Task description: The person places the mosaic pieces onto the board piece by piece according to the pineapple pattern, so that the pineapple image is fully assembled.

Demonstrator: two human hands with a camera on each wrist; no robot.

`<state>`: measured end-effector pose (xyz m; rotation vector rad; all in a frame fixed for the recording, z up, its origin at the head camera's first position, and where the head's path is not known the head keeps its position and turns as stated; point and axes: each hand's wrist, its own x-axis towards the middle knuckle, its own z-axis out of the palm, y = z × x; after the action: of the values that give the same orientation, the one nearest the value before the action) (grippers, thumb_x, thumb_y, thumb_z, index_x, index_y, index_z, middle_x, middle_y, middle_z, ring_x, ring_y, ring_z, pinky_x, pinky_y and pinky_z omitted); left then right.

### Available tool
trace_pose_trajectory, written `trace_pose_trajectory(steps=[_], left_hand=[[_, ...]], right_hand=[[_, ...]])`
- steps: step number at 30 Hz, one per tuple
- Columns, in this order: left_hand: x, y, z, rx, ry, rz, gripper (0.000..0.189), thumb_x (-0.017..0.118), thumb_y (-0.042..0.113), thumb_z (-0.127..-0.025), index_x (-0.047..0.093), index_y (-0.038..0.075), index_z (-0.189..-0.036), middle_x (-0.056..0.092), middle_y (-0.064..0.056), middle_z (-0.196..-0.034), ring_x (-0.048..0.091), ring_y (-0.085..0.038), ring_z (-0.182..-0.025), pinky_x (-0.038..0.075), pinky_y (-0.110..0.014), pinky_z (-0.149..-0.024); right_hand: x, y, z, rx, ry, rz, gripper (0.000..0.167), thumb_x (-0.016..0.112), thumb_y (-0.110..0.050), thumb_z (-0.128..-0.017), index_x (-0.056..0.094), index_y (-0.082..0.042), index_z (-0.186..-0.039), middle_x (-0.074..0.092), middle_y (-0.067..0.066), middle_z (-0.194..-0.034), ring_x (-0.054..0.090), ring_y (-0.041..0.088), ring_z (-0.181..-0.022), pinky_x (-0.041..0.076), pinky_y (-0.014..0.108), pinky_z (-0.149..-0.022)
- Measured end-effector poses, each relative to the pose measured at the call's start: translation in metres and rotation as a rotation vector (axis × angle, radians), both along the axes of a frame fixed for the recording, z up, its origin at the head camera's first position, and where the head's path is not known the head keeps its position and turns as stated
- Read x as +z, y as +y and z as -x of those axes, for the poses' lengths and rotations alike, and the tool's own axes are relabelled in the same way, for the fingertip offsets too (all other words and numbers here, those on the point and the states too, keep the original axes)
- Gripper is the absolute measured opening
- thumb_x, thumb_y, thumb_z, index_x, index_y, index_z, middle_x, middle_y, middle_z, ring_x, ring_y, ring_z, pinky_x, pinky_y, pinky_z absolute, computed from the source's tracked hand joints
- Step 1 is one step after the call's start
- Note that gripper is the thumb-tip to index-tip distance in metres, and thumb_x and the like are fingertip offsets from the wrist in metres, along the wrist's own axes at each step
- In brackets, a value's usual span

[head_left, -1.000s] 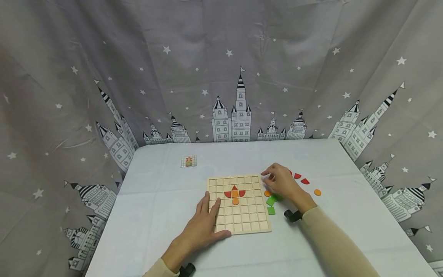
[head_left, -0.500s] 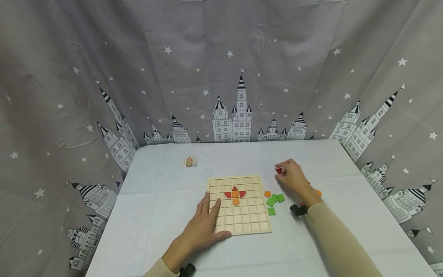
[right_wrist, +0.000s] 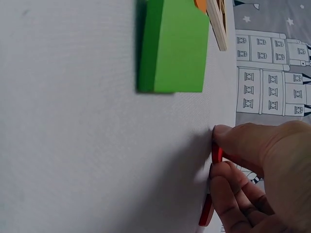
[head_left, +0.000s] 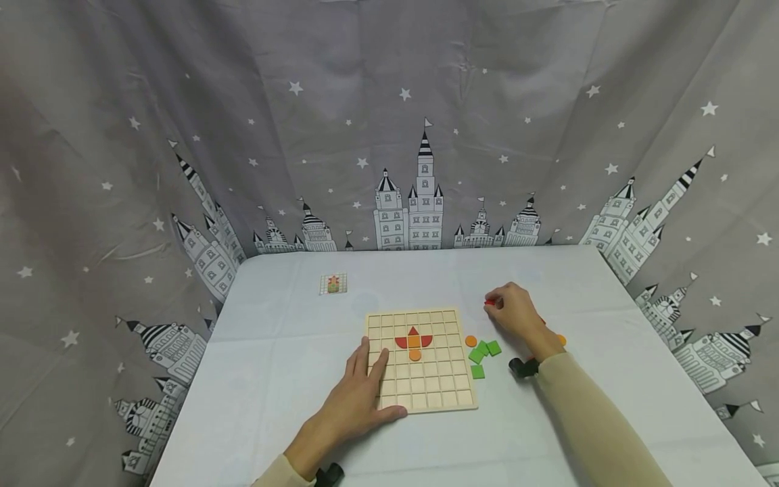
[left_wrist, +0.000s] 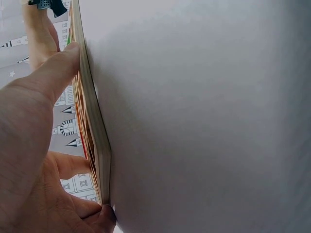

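Note:
My left hand rests with spread fingers on the left edge of a wooden grid board; in the left wrist view the thumb lies over the board's side. On the board sit a red triangle, two red curved pieces, an orange square and an orange disc. Beyond the board's right side, my right hand pinches a small red piece between thumb and fingertips, close over the table. Its full shape is hidden by the fingers. Another red piece lies beside those fingers.
Several green squares and an orange disc lie right of the board. More pieces, including an orange one, are partly hidden behind my right wrist. A small picture card lies at the back left. A grey curtain hangs behind the table.
My right hand has moved rightward from the board's edge to the red pieces and now pinches one, which has tilted flatter. My left hand and the board stay put.

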<state>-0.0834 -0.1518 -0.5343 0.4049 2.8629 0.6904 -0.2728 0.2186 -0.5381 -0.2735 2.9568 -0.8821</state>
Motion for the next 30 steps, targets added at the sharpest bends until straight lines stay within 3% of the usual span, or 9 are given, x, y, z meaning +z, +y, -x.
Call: trace_pose_trajectory(steps=[6,19,30], left_hand=[[0.000,0.001,0.000,0.001,0.000,0.005,0.120,0.093,0.068,-0.092,0.043,0.003,-0.179,0.017,-0.039,-0.190,0.030,-0.057,-0.174,0.062,-0.064,-0.117],[0.006,0.003,0.001,0.008,-0.010,0.007,0.123,0.093,0.071,-0.091,0.042,0.003,-0.179,0.016,-0.038,-0.190,0.030,-0.056,-0.175,0.062,-0.065,-0.116],[0.001,0.001,0.003,0.007,-0.016,0.008,0.122,0.092,0.070,-0.092,0.040,0.005,-0.181,0.015,-0.038,-0.191,0.029,-0.057,-0.175,0.063,-0.065,-0.115]], right_hand=[[-0.001,-0.001,-0.002,0.015,0.013,0.007,0.021,0.082,-0.006,-0.106,0.087,0.001,-0.125,0.078,0.020,-0.117,0.070,0.031,-0.104,0.062,0.049,-0.097],[0.000,-0.001,-0.006,0.029,0.053,0.033,0.023,0.082,-0.006,-0.105,0.087,0.001,-0.126,0.080,0.021,-0.122,0.078,0.037,-0.113,0.065,0.057,-0.106],[0.011,-0.006,-0.021,0.069,0.111,0.094,0.022,0.085,-0.007,-0.104,0.088,-0.002,-0.126,0.082,0.020,-0.121,0.080,0.036,-0.111,0.068,0.056,-0.104]])
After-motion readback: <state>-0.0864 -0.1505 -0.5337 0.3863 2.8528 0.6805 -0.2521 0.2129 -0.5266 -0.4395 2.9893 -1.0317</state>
